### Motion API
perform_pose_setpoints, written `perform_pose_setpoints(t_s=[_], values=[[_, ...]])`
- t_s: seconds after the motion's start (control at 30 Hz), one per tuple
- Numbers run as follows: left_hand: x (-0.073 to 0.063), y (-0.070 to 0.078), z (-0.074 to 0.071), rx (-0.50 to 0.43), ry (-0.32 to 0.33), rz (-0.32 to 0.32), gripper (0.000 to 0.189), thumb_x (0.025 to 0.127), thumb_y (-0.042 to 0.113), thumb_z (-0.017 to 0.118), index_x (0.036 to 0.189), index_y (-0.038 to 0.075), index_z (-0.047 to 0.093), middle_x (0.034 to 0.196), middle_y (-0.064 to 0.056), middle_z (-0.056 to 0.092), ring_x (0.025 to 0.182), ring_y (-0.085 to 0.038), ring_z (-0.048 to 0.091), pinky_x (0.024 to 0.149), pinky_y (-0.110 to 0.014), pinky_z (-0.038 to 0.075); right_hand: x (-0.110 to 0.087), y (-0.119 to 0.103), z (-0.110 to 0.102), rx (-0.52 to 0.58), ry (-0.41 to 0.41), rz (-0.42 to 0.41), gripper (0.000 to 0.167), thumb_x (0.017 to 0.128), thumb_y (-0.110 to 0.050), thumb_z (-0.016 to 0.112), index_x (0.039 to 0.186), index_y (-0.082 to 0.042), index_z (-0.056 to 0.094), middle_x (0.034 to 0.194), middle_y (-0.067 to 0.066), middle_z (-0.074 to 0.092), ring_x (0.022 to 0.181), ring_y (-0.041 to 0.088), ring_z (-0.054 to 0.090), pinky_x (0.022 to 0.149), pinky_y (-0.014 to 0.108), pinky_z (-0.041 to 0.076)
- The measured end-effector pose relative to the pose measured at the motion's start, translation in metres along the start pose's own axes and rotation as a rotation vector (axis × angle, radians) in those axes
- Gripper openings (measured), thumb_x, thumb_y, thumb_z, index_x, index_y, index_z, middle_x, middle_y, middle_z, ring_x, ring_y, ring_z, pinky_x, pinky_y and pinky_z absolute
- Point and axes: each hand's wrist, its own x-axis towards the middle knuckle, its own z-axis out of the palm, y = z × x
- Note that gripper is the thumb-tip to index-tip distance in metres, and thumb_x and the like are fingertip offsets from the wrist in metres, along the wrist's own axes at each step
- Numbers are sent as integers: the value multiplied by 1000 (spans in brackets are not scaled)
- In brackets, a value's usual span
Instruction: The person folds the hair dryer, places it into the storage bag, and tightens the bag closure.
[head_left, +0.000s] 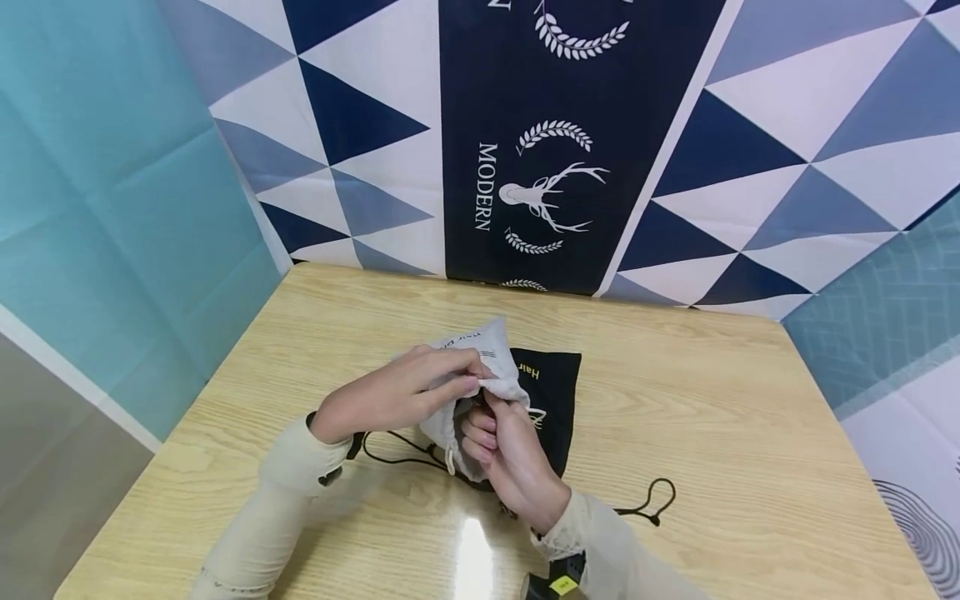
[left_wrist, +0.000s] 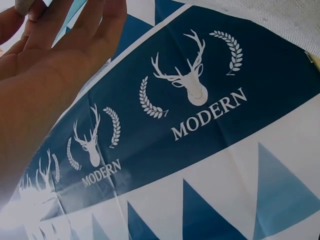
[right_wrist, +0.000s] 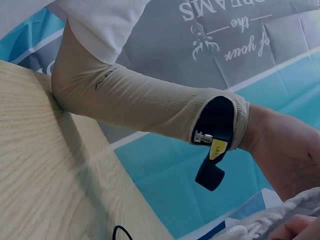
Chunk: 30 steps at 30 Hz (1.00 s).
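A light grey drawstring pouch (head_left: 491,333) with dark print is held up over the table, its mouth facing me. My left hand (head_left: 405,390) pinches the pouch's rim between thumb and fingers. In the left wrist view the same hand (left_wrist: 65,55) shows at the upper left with a bit of grey at its fingertips. My right hand (head_left: 510,454) has curled fingers and grips the rim at the opening. The right wrist view shows the gathered pouch edge (right_wrist: 280,215) at lower right. What lies inside the pouch is hidden. Beneath it lies a black pouch (head_left: 558,392) with yellow lettering.
Black cords with loops (head_left: 648,504) stick out on both sides of the pouches on the wooden table (head_left: 712,433). A patterned cloth wall (head_left: 555,208) stands behind the table's far edge, and a teal cloth (head_left: 112,208) hangs on the left.
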Motion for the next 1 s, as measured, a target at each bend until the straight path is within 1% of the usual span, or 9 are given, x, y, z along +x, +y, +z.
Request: perform_pose_setpoints(t_s=[0.13, 0.27, 0.4, 0.5, 0.57, 0.63, 0.7, 0.9, 1.0], values=[[5, 0, 8, 12, -4, 7, 23, 108, 26, 42, 108, 17, 63, 95, 4, 63, 84, -7, 53, 76, -27, 45, -6, -4, -7, 9, -20, 15, 22, 110, -27, 32, 97, -13, 44, 65, -5, 31, 48, 6, 24, 43, 17, 24], [7, 1, 16, 55, -12, 1, 23, 109, 27, 40, 104, 15, 60, 89, 1, 60, 83, -9, 52, 80, -30, 44, -16, -6, -16, -8, -98, 41, 14, 107, -21, 36, 107, -10, 44, 73, -2, 40, 51, 7, 27, 44, 17, 25], [6, 4, 22, 90, -21, -29, 23, 109, 26, 41, 107, 16, 61, 91, 5, 60, 87, -9, 53, 86, -33, 44, -24, -6, -27, -143, -118, 46, 20, 107, -21, 45, 112, -3, 49, 69, -3, 46, 48, 5, 30, 43, 18, 26], [7, 4, 28, 100, -44, -35, 24, 109, 25, 41, 111, 15, 62, 96, 7, 61, 91, -8, 55, 88, -31, 46, -28, -6, -35, -234, -88, 37, 28, 106, -26, 49, 107, 0, 58, 60, -4, 45, 43, 4, 31, 42, 18, 25], [10, 3, 32, 90, -64, -31, 24, 108, 24, 41, 113, 13, 63, 100, 6, 63, 93, -7, 57, 89, -30, 47, -30, -7, -42, -257, -87, 43, 29, 105, -27, 51, 105, -1, 63, 56, -4, 44, 42, 3, 32, 42, 18, 25], [13, 2, 36, 87, -83, -25, 25, 108, 23, 42, 117, 12, 63, 105, 5, 64, 97, -6, 58, 92, -29, 48, -31, -9, -49, -274, -105, 60, 28, 104, -25, 51, 105, 0, 64, 56, -4, 44, 42, 3, 32, 42, 18, 25], [16, 0, 40, 88, -97, -16, 26, 108, 22, 42, 119, 12, 63, 109, 4, 65, 102, -6, 58, 95, -29, 47, -33, -12, -57, -323, -121, 71, 31, 104, -23, 51, 112, 4, 62, 58, -4, 46, 44, 3, 32, 43, 18, 26], [19, -1, 43, 126, -107, -30, 25, 108, 23, 43, 118, 12, 64, 110, 3, 66, 104, -7, 59, 95, -30, 47, -40, -25, -71, -610, -137, 27, 44, 104, -26, 51, 129, 10, 55, 68, 1, 57, 45, 6, 40, 41, 19, 34], [17, 2, 49, 164, -93, -31, 21, 107, 21, 45, 113, 12, 63, 107, 4, 63, 100, -8, 56, 92, -29, 47, -47, -34, -79, -708, -151, -15, 41, 104, -26, 52, 125, 9, 58, 68, 4, 58, 45, 8, 43, 41, 20, 36]])
